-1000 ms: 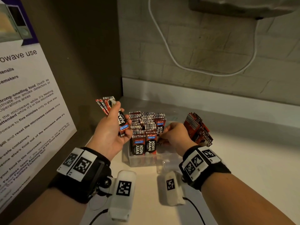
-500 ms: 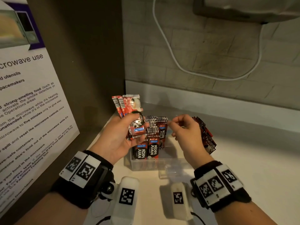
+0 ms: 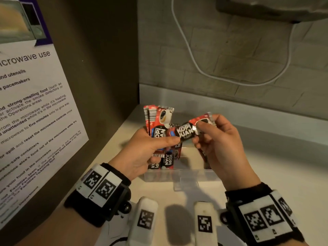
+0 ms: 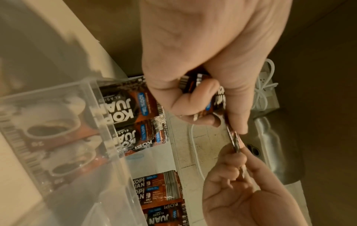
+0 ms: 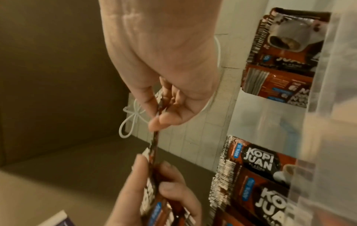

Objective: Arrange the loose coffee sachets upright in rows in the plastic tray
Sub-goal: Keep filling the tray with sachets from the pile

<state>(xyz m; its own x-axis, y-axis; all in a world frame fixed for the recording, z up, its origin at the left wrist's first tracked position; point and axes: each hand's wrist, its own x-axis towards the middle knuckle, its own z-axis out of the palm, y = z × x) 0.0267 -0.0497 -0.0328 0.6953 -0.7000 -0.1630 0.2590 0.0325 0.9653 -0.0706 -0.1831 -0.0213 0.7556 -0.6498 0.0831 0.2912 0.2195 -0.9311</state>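
Note:
My left hand (image 3: 158,142) grips a fanned bunch of red and black coffee sachets (image 3: 158,119) above the clear plastic tray (image 3: 177,173). My right hand (image 3: 204,128) pinches the far end of one sachet (image 3: 185,132), which lies crosswise between the two hands. Its other end is still under my left thumb. Upright sachets (image 3: 167,160) stand in rows in the tray's left part. The left wrist view shows the pinched sachet (image 4: 234,140) edge-on between my left hand (image 4: 203,107) and right hand (image 4: 237,160). In the right wrist view my right hand (image 5: 162,113) holds that sachet (image 5: 154,145).
A microwave notice (image 3: 35,112) hangs on the dark side panel at the left. A white cable (image 3: 195,64) loops across the brick back wall under an appliance (image 3: 266,8). More sachets (image 3: 204,155) lean at the tray's right side, mostly behind my right hand. The pale counter (image 3: 275,174) extends right.
Both hands have risen above the tray. My right hand left the rows in the tray and took hold of the end of one sachet from the bunch in my left hand.

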